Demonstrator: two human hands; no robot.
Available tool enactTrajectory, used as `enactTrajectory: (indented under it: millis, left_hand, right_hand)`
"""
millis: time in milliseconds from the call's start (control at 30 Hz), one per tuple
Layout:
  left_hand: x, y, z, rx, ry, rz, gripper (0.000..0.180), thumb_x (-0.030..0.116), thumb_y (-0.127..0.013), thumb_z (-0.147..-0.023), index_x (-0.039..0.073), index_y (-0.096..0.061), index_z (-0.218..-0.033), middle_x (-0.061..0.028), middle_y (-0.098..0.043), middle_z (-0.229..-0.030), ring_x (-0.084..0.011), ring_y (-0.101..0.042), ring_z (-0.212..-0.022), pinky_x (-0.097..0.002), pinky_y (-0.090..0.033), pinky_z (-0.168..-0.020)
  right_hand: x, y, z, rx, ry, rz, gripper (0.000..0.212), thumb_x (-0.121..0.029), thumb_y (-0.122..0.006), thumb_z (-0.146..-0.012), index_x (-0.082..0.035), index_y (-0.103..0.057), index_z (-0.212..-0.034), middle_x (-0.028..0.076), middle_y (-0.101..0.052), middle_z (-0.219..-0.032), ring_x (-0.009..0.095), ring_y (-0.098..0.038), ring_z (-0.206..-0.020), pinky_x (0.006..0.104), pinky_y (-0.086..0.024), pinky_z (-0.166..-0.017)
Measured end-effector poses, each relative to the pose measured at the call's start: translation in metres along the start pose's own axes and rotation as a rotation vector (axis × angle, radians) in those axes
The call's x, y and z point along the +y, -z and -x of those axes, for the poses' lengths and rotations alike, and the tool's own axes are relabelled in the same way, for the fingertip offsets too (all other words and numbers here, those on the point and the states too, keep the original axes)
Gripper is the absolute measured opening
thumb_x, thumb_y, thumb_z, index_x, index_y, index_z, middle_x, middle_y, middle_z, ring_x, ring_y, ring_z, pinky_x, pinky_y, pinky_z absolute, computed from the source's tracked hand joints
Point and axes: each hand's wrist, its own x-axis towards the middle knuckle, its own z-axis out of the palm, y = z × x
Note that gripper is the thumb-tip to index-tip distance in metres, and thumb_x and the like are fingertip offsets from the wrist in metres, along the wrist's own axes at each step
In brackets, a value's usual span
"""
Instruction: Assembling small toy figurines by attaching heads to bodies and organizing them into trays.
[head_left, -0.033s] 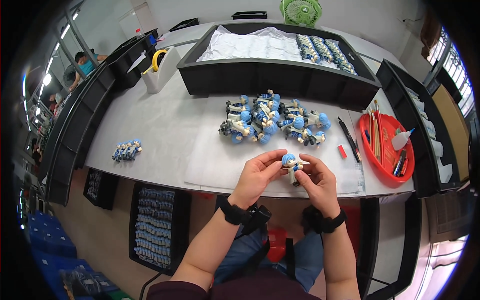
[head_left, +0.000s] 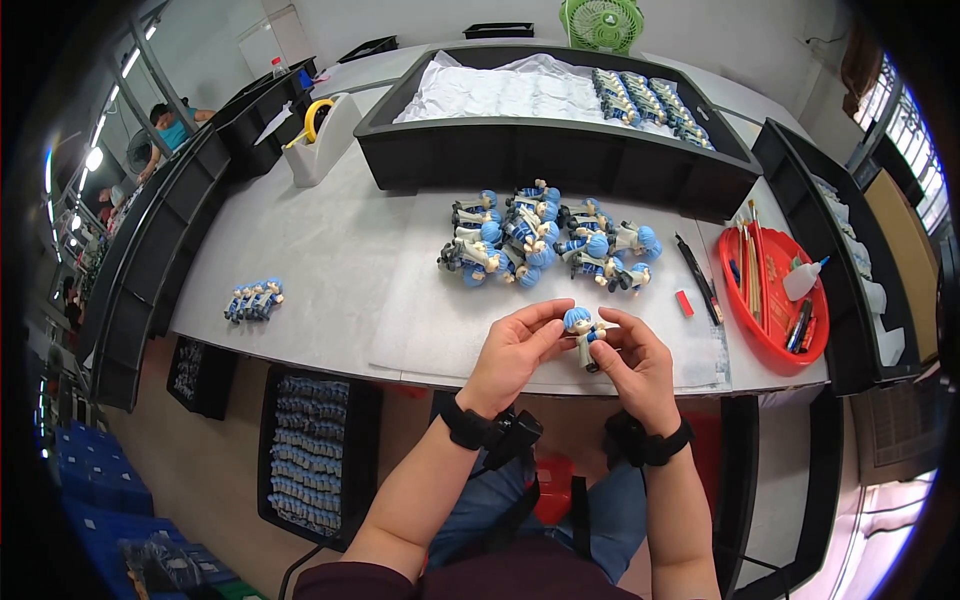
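A small blue-haired figurine (head_left: 584,338) is held upright between my two hands, just over the near edge of the table. My right hand (head_left: 637,360) grips its body, with the thumb across the front. From the other side, my left hand (head_left: 522,345) has thumb and fingers closed in at the figurine's head and flank; the exact contact of its fingertips is partly hidden. Beyond my hands, a loose pile of similar figurines (head_left: 530,235) lies on a white sheet (head_left: 420,320). Several more figurines (head_left: 255,300) lie in a short row at the table's left.
A black tray (head_left: 560,150) with white lining and rows of figurines stands behind the pile. To the right are a craft knife (head_left: 698,275), a red block (head_left: 684,303) and a red dish (head_left: 775,345) of brushes and pens. A tape dispenser (head_left: 325,140) stands back left.
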Motion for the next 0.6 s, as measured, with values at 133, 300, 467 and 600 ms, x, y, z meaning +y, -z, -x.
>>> enactTrajectory:
  millis: [133, 300, 467, 600]
  left_hand:
    - [-0.0011, -0.0009, -0.0003, 0.006, -0.009, -0.017, 0.030, 0.005, -0.048, -0.089, -0.005, -0.047, -0.117, -0.0114, -0.056, -0.108, -0.0165, -0.055, -0.098, -0.0303, -0.046, -0.087]
    - [-0.0023, 0.0005, 0.0000, 0.009, -0.037, -0.042, 0.030, 0.005, -0.049, -0.089, -0.005, -0.047, -0.117, -0.0114, -0.056, -0.107, -0.0169, -0.055, -0.098, -0.0305, -0.046, -0.087]
    - [-0.0014, -0.0015, -0.0003, 0.013, -0.032, -0.001, 0.029, 0.006, -0.050, -0.088, -0.004, -0.047, -0.116, -0.0107, -0.056, -0.106, -0.0165, -0.056, -0.096, -0.0305, -0.046, -0.087]
    - [-0.0035, -0.0015, -0.0006, 0.050, -0.076, 0.000, 0.029, 0.007, -0.051, -0.088, -0.002, -0.048, -0.115, -0.0086, -0.057, -0.102, -0.0150, -0.056, -0.093, -0.0301, -0.047, -0.084]
  right_hand:
    - [-0.0035, -0.0012, 0.0007, -0.003, 0.001, -0.006, 0.040, -0.009, -0.065, -0.080, 0.001, -0.049, -0.116, 0.009, -0.062, -0.089, 0.011, -0.060, -0.075, 0.0221, -0.048, -0.066]
    - [-0.0035, -0.0004, 0.0008, -0.022, -0.015, 0.029, 0.042, -0.009, -0.066, -0.078, 0.001, -0.050, -0.115, 0.009, -0.061, -0.088, 0.010, -0.059, -0.073, 0.0215, -0.048, -0.064]
    - [-0.0045, 0.0009, 0.0011, -0.036, -0.038, -0.041, 0.044, -0.008, -0.067, -0.076, 0.001, -0.049, -0.116, 0.010, -0.060, -0.092, 0.011, -0.059, -0.074, 0.0210, -0.048, -0.063]
    - [-0.0083, 0.0009, 0.0017, -0.071, -0.005, 0.006, 0.047, -0.008, -0.068, -0.075, 0.001, -0.049, -0.117, 0.010, -0.060, -0.092, 0.011, -0.059, -0.076, 0.0210, -0.048, -0.064]
